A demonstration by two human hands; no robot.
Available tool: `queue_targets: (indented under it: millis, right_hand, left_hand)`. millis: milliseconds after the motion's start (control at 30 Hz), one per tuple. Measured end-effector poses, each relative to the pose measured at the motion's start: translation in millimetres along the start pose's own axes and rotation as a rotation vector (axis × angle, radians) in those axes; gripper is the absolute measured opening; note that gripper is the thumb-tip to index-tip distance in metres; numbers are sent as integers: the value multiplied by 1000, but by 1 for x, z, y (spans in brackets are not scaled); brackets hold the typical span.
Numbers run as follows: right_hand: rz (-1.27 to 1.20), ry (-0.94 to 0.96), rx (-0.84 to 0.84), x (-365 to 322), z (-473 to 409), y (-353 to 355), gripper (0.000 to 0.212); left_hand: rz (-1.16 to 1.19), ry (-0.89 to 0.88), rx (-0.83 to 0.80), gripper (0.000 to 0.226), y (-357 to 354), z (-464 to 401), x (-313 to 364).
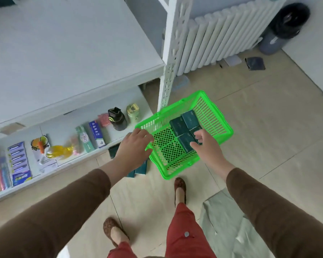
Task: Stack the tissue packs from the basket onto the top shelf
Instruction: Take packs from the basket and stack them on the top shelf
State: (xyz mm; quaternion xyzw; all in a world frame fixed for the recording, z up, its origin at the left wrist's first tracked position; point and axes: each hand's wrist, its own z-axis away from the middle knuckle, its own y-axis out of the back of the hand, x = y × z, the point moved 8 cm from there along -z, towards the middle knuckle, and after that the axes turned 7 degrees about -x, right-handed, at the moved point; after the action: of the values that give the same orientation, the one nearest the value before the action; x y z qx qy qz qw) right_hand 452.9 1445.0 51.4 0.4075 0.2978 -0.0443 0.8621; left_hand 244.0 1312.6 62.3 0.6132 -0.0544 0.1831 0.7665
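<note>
A bright green plastic basket [213, 116] stands on the floor beside the shelf post, with several dark green tissue packs [190, 118] lying in its middle. My right hand [206, 148] reaches in from the near side; its fingers and thumb curl round the nearest tissue pack [185, 144]. My left hand [132, 148] hovers over the basket's left rim with relaxed fingers and holds nothing. The white top shelf [63, 53] fills the upper left and carries nothing in view.
A lower shelf [123, 103] holds toothpaste boxes, a black bottle [117, 119] and other goods. More dark green packs [140, 167] lie on the floor under my left forearm. A white shelf post [172, 53], a radiator [222, 34] and my feet are nearby.
</note>
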Motion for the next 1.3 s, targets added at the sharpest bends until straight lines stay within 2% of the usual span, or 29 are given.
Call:
queue_targets:
  millis: [133, 267, 433, 567, 700, 900, 1000, 1067, 1100, 1200, 1233, 1300]
  right_hand:
    - [-35, -121, -182, 77, -52, -10, 55]
    - [34, -140, -247, 119, -112, -26, 64]
    - [120, -225, -281, 161, -185, -61, 58]
    - [159, -313, -288, 196, -229, -97, 48]
    - [251, -336, -257, 219, -260, -135, 47]
    - [366, -369, -86, 228, -274, -170, 45]
    - [418, -366, -72, 233, -275, -181, 55]
    - [441, -395, -120, 238, -277, -185, 71]
    - [446, -423, -147, 242, -278, -184, 72]
    - [373, -501, -222, 249, -277, -176, 43]
    - [347, -498, -229, 249, -275, -170, 41]
    - [302, -464, -226, 243, -265, -153, 49]
  left_hand:
    - [0, 18, -173, 40, -66, -77, 33]
    - [-57, 29, -308, 55, -124, -150, 48]
    - [-227, -12, -412, 62, -187, -230, 40]
    - [-371, -89, -399, 56, -229, -292, 28]
    - [-448, -207, -391, 53, -275, -347, 30]
    - [-604, -344, -380, 55, -327, -378, 34]
    - [-647, -348, -280, 54, -328, -372, 30]
    - [-704, -332, -251, 55, -327, -368, 31]
    - [-754, -340, -248, 51, -328, -366, 34]
    - [-860, -384, -239, 31, -319, -361, 42]
    - [-861, -380, -223, 28, -310, -357, 43]
    - [-780, -319, -218, 27, -289, -343, 37]
